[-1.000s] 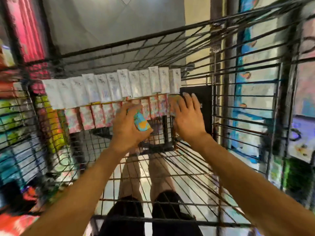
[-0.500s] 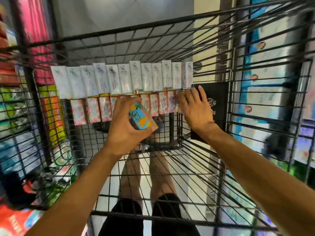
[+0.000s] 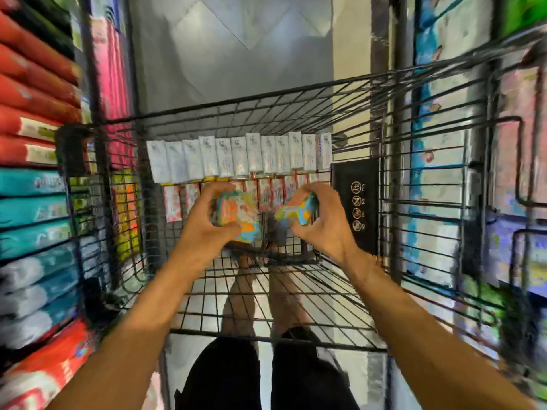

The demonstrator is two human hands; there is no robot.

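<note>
**Two packs held at the pink row**

The left hand (image 3: 204,232) curls its fingers round the left pack (image 3: 236,216). The right hand (image 3: 324,229) pinches the right pack (image 3: 299,213). Both packs hover just in front of the pink row (image 3: 266,192). Best to seat them one at a time, upright and flush against that row.

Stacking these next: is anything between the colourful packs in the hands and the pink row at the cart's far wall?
Nothing visible: the left hand grips the left pack, the right hand the right pack, both close before the pink row.
</note>
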